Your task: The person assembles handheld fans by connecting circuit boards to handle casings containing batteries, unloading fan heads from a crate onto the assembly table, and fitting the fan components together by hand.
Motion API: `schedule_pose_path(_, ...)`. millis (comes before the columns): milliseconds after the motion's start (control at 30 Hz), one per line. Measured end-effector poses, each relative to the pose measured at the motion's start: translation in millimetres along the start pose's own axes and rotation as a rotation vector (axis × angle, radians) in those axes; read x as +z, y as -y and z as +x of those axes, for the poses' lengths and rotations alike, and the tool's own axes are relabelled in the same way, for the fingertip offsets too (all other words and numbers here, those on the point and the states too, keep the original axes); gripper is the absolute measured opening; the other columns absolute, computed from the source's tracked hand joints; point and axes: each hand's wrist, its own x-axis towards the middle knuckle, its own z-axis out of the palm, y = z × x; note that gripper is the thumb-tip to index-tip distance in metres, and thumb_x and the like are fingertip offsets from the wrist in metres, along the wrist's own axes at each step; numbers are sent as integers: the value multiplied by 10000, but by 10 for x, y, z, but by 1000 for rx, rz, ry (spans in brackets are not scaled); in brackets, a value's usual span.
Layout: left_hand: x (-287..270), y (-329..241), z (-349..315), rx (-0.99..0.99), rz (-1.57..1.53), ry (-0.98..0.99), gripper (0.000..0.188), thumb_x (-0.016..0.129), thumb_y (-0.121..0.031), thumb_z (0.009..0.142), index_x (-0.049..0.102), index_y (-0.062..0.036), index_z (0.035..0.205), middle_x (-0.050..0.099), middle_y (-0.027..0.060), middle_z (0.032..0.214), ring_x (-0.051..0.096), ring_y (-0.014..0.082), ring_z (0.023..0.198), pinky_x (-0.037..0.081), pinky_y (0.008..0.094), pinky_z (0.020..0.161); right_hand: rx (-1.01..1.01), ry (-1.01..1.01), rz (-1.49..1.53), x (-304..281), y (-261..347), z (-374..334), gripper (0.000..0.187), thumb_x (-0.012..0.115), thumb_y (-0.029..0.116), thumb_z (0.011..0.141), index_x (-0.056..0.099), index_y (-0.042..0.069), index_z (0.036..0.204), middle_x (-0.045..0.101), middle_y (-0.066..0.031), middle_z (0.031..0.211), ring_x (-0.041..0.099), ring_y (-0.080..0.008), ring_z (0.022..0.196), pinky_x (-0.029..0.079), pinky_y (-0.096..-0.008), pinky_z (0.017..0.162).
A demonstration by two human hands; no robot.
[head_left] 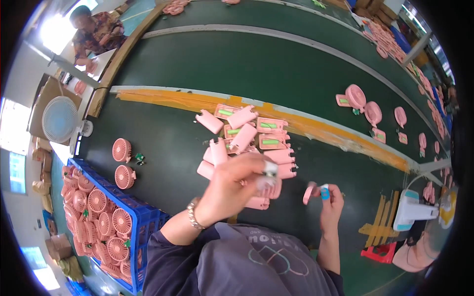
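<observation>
Left hand closed over a small whitish part, just above the heap of pink fan-handle shells. Right hand pinching a pink piece with blue-tipped fingers. Could nudge shells off the heap (loosely stacked), or drop either piece onto the green belt.

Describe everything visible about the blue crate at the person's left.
The blue crate is plastic with latticed walls, sitting at the lower left against the edge of the dark green belt. It is filled with round pink fan heads with ribbed grilles, heaped loosely at mixed angles. Two more fan heads lie on the belt just beyond its rim. Neither hand touches it; the left hand is nearest.
</observation>
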Motion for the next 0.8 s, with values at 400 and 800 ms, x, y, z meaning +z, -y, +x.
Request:
schedule_pose_path(400,429,-118,-120,14,165,125,206,658,14,806,616,41,1006,627,129,941,632,225,723,508,296,622,-41,342,136,376,902,-164,82,525,39,933,476,1,987,590,-53,838,591,-52,646,450,-182,483)
schedule_pose_path(800,297,-118,-179,230,274,79,241,654,104,708,653,9,929,631,125,904,632,213,703,512,298,587,-34,402,83,400,1111,-94,100,590,37,901,512,-26,906,626,-68,772,658,-90,658,507,-195,477)
